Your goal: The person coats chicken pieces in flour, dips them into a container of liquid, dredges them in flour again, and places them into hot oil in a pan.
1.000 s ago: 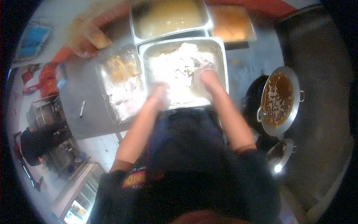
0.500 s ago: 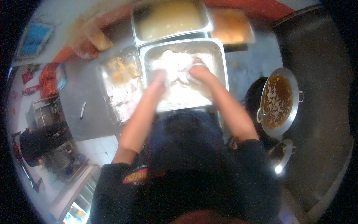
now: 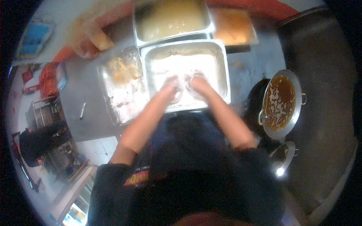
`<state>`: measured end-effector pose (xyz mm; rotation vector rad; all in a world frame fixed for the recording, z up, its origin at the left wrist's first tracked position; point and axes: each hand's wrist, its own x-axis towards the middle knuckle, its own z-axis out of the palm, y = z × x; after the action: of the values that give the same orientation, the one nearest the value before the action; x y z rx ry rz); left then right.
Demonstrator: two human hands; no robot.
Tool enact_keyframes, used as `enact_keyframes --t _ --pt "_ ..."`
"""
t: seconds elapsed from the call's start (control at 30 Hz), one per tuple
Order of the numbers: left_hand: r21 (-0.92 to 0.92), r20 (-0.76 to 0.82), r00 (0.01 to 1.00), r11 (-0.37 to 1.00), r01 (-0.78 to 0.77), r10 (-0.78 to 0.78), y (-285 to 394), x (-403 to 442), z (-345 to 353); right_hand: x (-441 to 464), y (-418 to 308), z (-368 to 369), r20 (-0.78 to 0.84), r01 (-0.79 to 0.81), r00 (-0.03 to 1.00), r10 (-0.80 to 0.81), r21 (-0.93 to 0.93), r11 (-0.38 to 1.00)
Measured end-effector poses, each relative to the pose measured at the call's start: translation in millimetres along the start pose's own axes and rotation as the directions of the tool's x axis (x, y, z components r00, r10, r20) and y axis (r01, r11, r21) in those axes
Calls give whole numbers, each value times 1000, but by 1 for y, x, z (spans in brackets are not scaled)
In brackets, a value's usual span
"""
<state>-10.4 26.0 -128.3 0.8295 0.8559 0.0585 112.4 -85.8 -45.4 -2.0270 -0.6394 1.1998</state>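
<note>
Powder [image 3: 196,60] could be spilled over the shiny tray's [image 3: 181,48] near rim if it were swept too hard by the left hand [image 3: 172,90] or the right hand [image 3: 196,83]. By a sharp upward flick, the pale liquid [image 3: 177,19] in the far pan [image 3: 177,38] could be dusted and made lumpy. The powder is seen as white, soft-looking and blown out by glare; it is contained in a rectangular metal tray with rounded corners. The 2 hands are lowered into it, close together and blurred; whether anything is grasped cannot be told. At left, rough white and golden lumps [image 3: 124,103] are spread beside the tray. At right, brown liquid [image 3: 279,100], flecked with pale patches, is held in a round wok [image 3: 297,109] with 2 loop handles.
</note>
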Motion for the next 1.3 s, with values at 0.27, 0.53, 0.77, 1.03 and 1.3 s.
enact_keyframes --t 0.27,0.53,0.77,1.03,1.3 --pt "-73 -246 957 988 137 -150 54 -39 -3 -28 -64 -55 -95 11 995 22 330 944" --pt "-244 -54 997 969 37 -52 39 0 28 28 -33 -2 48 128 992 -119 -297 946" --pt "-31 -103 984 989 144 -147 49 -25 -20 -4 -28 -39 -38 142 988 -152 -187 972" --pt "13 -178 970 986 -164 163 51 29 2 46 -66 23 -60 212 971 -233 -240 947" --pt "351 -213 974 924 155 -83 34 11 -40 -15 -19 -36 111 346 933 -343 -541 767"
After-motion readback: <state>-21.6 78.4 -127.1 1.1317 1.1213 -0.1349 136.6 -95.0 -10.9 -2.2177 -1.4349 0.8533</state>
